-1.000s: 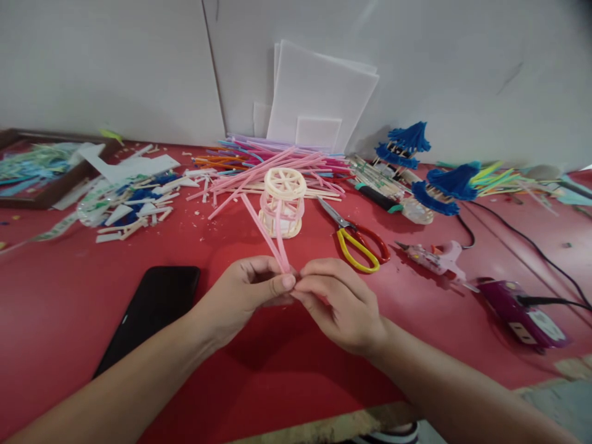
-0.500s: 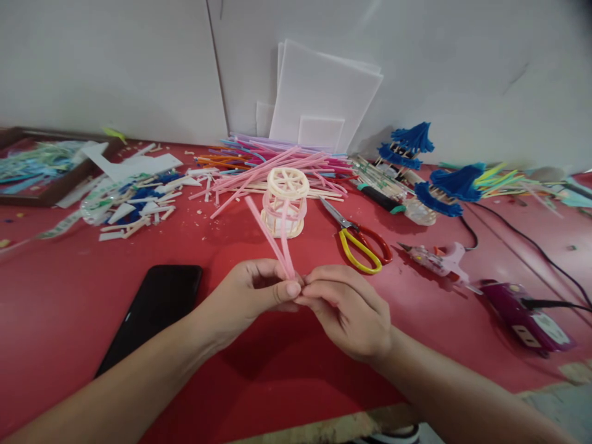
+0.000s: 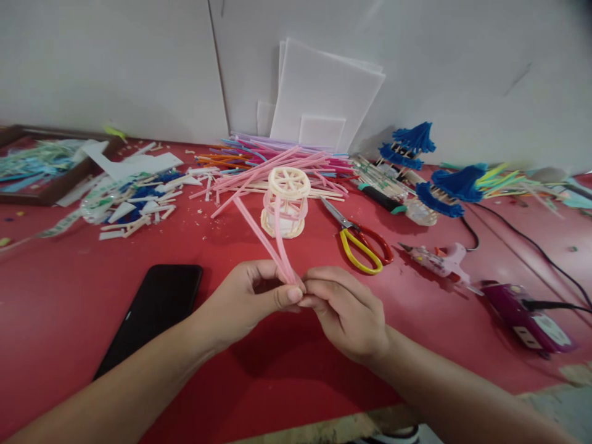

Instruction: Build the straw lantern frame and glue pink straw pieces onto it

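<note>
Two lengths of pink pipe cleaner [image 3: 280, 243] rise in a narrow V from between my hands. My left hand [image 3: 259, 293] pinches them near the bottom with thumb and forefinger. Against those fingertips, my right hand [image 3: 346, 308] is closed around the lower ends, which the fingers hide. Just beyond the tips, a small round frame [image 3: 289, 182] of cream pipe cleaners with a pink band stands upright on the red table [image 3: 272, 370].
Scissors [image 3: 356, 237] and a pink glue gun [image 3: 437, 259] lie to the right, near a purple power strip [image 3: 522, 317]. A black phone [image 3: 155, 314] is at left. Colourful pipe cleaners [image 3: 259, 160], scraps [image 3: 139, 203] and blue-roofed models [image 3: 456, 185] line the back.
The upper ends of the pink pipe cleaners have tipped to the left. My fingertips have shifted slightly, still pressed together.
</note>
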A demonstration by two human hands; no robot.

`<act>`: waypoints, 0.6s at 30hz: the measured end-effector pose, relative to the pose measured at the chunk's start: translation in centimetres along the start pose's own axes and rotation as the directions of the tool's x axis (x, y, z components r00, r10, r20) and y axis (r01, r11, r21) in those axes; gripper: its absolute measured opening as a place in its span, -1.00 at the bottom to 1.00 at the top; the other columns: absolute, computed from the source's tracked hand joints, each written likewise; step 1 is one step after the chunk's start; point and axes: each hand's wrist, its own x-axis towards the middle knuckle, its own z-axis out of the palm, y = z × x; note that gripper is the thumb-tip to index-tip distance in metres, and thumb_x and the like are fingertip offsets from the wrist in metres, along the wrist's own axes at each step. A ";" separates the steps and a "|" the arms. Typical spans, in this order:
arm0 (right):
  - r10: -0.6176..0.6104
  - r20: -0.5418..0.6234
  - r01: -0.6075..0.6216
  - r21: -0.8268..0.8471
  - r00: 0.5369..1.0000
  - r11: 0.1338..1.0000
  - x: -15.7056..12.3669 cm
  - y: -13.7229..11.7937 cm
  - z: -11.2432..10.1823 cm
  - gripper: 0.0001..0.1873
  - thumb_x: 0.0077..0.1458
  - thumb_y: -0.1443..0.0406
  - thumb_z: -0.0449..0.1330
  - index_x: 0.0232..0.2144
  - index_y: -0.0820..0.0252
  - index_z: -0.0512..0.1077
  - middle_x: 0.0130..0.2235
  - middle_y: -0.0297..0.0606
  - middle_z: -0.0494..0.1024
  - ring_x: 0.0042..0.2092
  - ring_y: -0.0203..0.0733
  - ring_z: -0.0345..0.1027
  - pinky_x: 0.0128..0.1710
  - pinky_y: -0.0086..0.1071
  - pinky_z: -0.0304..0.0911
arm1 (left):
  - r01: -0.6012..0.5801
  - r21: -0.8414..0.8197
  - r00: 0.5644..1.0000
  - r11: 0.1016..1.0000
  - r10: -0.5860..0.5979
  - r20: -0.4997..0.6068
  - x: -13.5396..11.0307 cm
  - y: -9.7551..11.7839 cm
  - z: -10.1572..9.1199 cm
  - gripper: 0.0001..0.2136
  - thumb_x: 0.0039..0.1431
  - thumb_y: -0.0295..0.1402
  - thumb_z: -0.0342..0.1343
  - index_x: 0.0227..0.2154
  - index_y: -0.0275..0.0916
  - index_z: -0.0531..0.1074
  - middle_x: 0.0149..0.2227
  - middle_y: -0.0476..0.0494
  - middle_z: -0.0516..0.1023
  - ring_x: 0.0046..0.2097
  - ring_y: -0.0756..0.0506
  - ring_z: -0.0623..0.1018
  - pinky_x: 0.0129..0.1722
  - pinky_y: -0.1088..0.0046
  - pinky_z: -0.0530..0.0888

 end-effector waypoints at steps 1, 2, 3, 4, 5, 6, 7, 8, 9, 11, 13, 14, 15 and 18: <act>-0.003 -0.004 0.003 -0.005 1.000 1.000 0.0 0.0 0.0 -0.84 0.27 0.36 0.08 -0.27 0.17 0.48 -0.33 -0.22 0.60 -0.31 -0.27 0.51 -0.24 -0.44 0.48 | 0.009 -0.001 1.000 1.000 -0.009 0.002 0.0 -0.1 0.0 -0.77 -0.10 -0.24 0.40 -0.52 -0.28 0.53 -0.48 0.00 0.53 -0.37 0.02 0.52 -0.27 0.51 0.49; -0.006 -0.009 0.005 -0.007 1.000 1.000 -0.1 0.0 0.0 -0.85 0.27 0.37 0.08 -0.27 0.17 0.47 -0.32 -0.22 0.60 -0.30 -0.27 0.51 -0.24 -0.45 0.48 | 0.021 -0.002 1.000 1.000 -0.021 0.001 0.0 -0.1 -0.1 -0.77 -0.11 -0.24 0.40 -0.52 -0.29 0.53 -0.48 0.00 0.53 -0.35 0.01 0.53 -0.25 0.50 0.50; -0.007 -0.015 0.007 -0.008 1.000 1.000 -0.1 0.0 0.0 -0.85 0.26 0.38 0.09 -0.27 0.18 0.47 -0.31 -0.21 0.60 -0.29 -0.27 0.51 -0.22 -0.45 0.48 | 0.027 -0.005 1.000 1.000 -0.027 0.000 -0.1 -0.1 -0.1 -0.77 -0.11 -0.24 0.40 -0.53 -0.29 0.53 -0.48 -0.01 0.53 -0.34 0.00 0.53 -0.25 0.50 0.50; -0.004 -0.021 0.004 -0.006 1.000 1.000 -0.1 0.0 0.1 -0.86 0.25 0.39 0.10 -0.26 0.19 0.47 -0.30 -0.20 0.59 -0.27 -0.26 0.51 -0.20 -0.45 0.47 | 0.023 -0.008 1.000 1.000 -0.023 -0.003 -0.1 -0.1 0.0 -0.77 -0.11 -0.24 0.40 -0.53 -0.29 0.53 -0.47 -0.01 0.54 -0.34 0.00 0.53 -0.24 0.50 0.50; 0.002 -0.025 -0.002 0.001 1.000 1.000 -0.1 -0.1 0.1 -0.87 0.24 0.41 0.11 -0.26 0.20 0.47 -0.29 -0.19 0.59 -0.25 -0.26 0.51 -0.19 -0.45 0.47 | 0.006 -0.006 1.000 1.000 -0.006 -0.007 0.0 0.0 0.0 -0.78 -0.10 -0.25 0.40 -0.54 -0.28 0.54 -0.46 -0.01 0.54 -0.34 0.01 0.53 -0.24 0.51 0.50; 0.014 -0.025 -0.014 0.013 1.000 1.000 -0.1 -0.1 0.1 -0.87 0.22 0.43 0.12 -0.27 0.22 0.47 -0.29 -0.17 0.59 -0.25 -0.26 0.51 -0.18 -0.45 0.46 | -0.022 0.002 1.000 1.000 0.022 -0.013 0.0 0.1 0.1 -0.79 -0.10 -0.26 0.39 -0.54 -0.28 0.54 -0.46 -0.01 0.55 -0.35 0.03 0.52 -0.25 0.54 0.48; 0.034 -0.020 -0.033 0.031 0.999 0.999 0.0 -0.2 0.2 -0.87 0.20 0.46 0.13 -0.28 0.23 0.47 -0.29 -0.17 0.58 -0.25 -0.26 0.50 -0.18 -0.46 0.46 | -0.053 0.017 0.998 0.998 0.053 -0.023 0.0 0.2 0.1 -0.81 -0.09 -0.27 0.39 -0.54 -0.27 0.55 -0.47 -0.01 0.55 -0.37 0.04 0.51 -0.27 0.56 0.47; 0.059 -0.013 -0.058 0.054 0.998 0.997 0.1 -0.3 0.2 -0.87 0.18 0.47 0.14 -0.29 0.23 0.47 -0.31 -0.17 0.58 -0.26 -0.27 0.49 -0.20 -0.46 0.45 | -0.078 0.037 0.996 0.996 0.079 -0.034 0.0 0.3 0.2 -0.82 -0.08 -0.27 0.39 -0.54 -0.27 0.55 -0.47 0.00 0.56 -0.38 0.05 0.50 -0.30 0.58 0.46; 0.087 -0.004 -0.086 0.079 0.996 0.993 0.2 -0.4 0.2 -0.87 0.16 0.48 0.14 -0.31 0.23 0.46 -0.33 -0.19 0.57 -0.29 -0.28 0.48 -0.23 -0.47 0.45 | -0.094 0.057 0.994 0.994 0.097 -0.046 0.0 0.3 0.3 -0.83 -0.07 -0.28 0.38 -0.54 -0.27 0.56 -0.48 0.00 0.56 -0.40 0.05 0.49 -0.32 0.59 0.46; 0.128 0.013 -0.128 0.125 0.992 0.984 0.4 -0.6 0.1 -0.86 0.14 0.49 0.14 -0.36 0.21 0.44 -0.38 -0.23 0.55 -0.34 -0.30 0.45 -0.30 -0.48 0.44 | -0.111 0.083 0.992 0.990 0.116 -0.049 0.1 0.4 0.3 -0.84 -0.06 -0.29 0.37 -0.54 -0.26 0.56 -0.50 -0.01 0.56 -0.43 0.05 0.49 -0.37 0.59 0.45; 0.139 0.013 -0.139 0.147 0.990 0.979 0.5 -0.8 0.0 -0.85 0.13 0.49 0.13 -0.39 0.19 0.42 -0.41 -0.26 0.52 -0.37 -0.31 0.42 -0.34 -0.48 0.42 | -0.135 0.085 0.989 0.987 0.139 -0.044 0.1 0.3 0.3 -0.87 -0.04 -0.32 0.36 -0.53 -0.25 0.55 -0.51 0.00 0.55 -0.45 0.05 0.48 -0.40 0.59 0.44; 0.137 0.009 -0.137 0.148 0.991 0.979 0.5 -0.9 0.0 -0.85 0.12 0.49 0.13 -0.41 0.19 0.41 -0.43 -0.27 0.51 -0.38 -0.31 0.40 -0.36 -0.47 0.40 | -0.151 0.086 0.987 0.985 0.156 -0.049 0.0 0.3 0.3 -0.88 -0.04 -0.34 0.35 -0.52 -0.25 0.55 -0.51 0.00 0.56 -0.45 0.06 0.48 -0.41 0.60 0.44; 0.136 0.002 -0.135 0.145 0.991 0.980 0.5 -0.9 0.0 -0.85 0.11 0.49 0.13 -0.42 0.19 0.39 -0.44 -0.28 0.49 -0.39 -0.32 0.39 -0.37 -0.47 0.39 | -0.164 0.095 0.983 0.982 0.170 -0.062 0.0 0.2 0.3 -0.90 -0.04 -0.37 0.34 -0.50 -0.25 0.55 -0.49 0.00 0.56 -0.45 0.06 0.48 -0.40 0.60 0.44; 0.149 -0.026 -0.145 0.125 0.988 0.982 0.5 -0.7 0.3 -0.85 0.07 0.49 0.15 -0.47 0.18 0.35 -0.47 -0.31 0.44 -0.42 -0.33 0.33 -0.42 -0.48 0.34 | -0.201 0.156 0.963 0.967 0.225 -0.150 0.0 0.1 0.6 -0.87 -0.04 -0.41 0.33 -0.42 -0.26 0.51 -0.44 0.00 0.59 -0.39 0.04 0.53 -0.35 0.58 0.47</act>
